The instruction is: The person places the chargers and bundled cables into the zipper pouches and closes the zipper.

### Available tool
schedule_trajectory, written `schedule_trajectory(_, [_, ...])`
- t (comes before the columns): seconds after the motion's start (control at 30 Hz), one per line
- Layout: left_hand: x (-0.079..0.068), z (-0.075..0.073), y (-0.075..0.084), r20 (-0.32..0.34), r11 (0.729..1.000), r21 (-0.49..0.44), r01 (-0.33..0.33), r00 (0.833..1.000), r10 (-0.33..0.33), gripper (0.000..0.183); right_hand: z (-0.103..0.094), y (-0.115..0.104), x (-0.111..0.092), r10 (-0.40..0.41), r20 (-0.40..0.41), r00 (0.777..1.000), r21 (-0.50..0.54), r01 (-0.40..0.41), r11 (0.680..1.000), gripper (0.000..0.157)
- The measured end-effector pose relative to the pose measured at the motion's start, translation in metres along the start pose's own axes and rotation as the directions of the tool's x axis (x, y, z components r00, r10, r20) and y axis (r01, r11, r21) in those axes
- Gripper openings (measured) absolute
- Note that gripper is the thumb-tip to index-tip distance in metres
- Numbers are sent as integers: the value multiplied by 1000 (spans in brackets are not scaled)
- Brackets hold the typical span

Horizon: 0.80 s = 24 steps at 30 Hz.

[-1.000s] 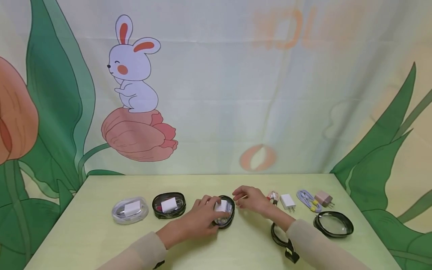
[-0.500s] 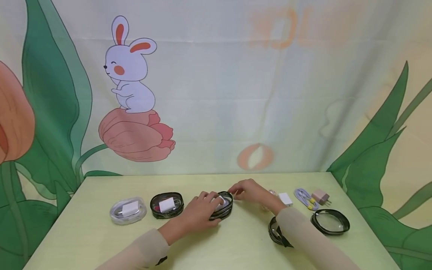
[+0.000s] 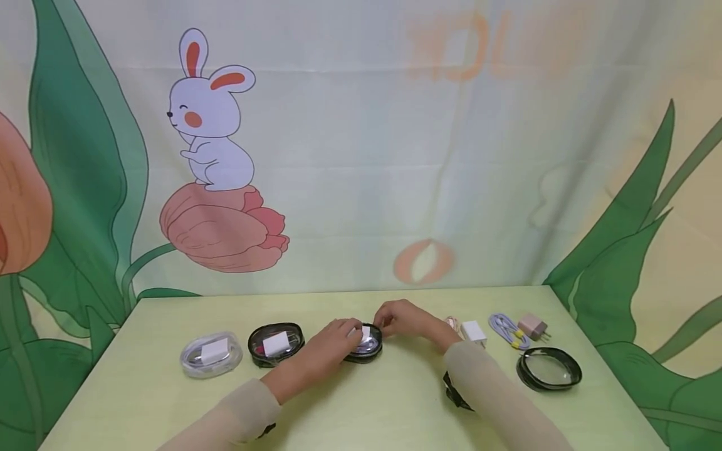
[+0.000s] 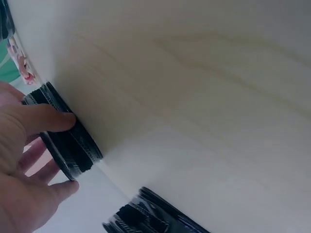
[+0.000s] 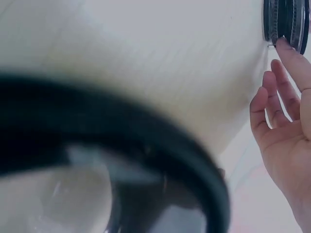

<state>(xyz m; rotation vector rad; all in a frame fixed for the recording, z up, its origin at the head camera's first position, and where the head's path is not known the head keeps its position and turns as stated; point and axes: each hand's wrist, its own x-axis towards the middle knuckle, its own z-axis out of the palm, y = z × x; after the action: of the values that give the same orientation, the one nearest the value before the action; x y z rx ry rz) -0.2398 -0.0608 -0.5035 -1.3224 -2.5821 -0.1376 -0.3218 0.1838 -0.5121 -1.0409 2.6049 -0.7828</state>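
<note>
A small oval clear pouch with black trim point(image 3: 366, 357) stands on the table between the hands, a white charger plug point(image 3: 365, 333) inside it. My left hand point(image 3: 324, 351) grips the pouch from the left; in the left wrist view its thumb point(image 4: 58, 121) lies over the black zippered side, the other fingers behind. At the far right edge of the pouch, my right hand point(image 3: 406, 318) pinches with thumb and forefinger at the zipper. A small zipper pull point(image 5: 271, 46) shows by the right thumb, mostly hidden. The right hand's other fingers point(image 5: 260, 104) are loosely bent.
Left of the hands lie a black-trimmed pouch point(image 3: 261, 358) and a white-trimmed one point(image 3: 192, 369), each with a plug. Rightward are a white charger point(image 3: 472, 333), a lilac cable point(image 3: 504, 329), a pink charger point(image 3: 531, 326) and a black-trimmed pouch point(image 3: 524, 376). Another black pouch point(image 3: 455, 398) sits under the right sleeve.
The right hand came from beside the pouch to its far right edge and took hold at the zipper. The pouch tilted in the left hand, from facing up to showing its side.
</note>
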Motion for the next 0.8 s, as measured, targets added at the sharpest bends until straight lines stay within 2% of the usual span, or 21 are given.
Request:
schedule_trajectory(0.13, [-3, 2, -4, 47, 995, -91, 27, 999, -23, 60, 2, -5, 1, -4, 13, 1000, -29, 5, 1000, 4])
schedule_trajectory(0.27, [-5, 2, -5, 118, 991, -124, 58, 992, -43, 74, -1, -10, -2, -27, 65, 998, -99, 33, 994, 10])
schedule_trajectory(0.37, [-7, 0, -5, 126, 996, -88, 26, 992, -14, 68, -4, -10, -4, -33, 93, 995, -161, 48, 986, 13])
schedule_trajectory(0.47, [-8, -1, -5, 117, 998, -57, -9, 993, 16, 66, -6, -6, -5, -52, 72, 996, -204, 65, 977, 13])
schedule_trajectory(0.6, [-9, -1, -7, 123, 998, -61, -10, 992, 18, 65, -7, 1, -3, -97, 38, 995, -188, 102, 977, 11])
schedule_trajectory(0.8, [-11, 0, -9, 136, 998, -63, -5, 991, 13, 64, -6, 4, 0, -105, 73, 992, -126, 114, 985, 13])
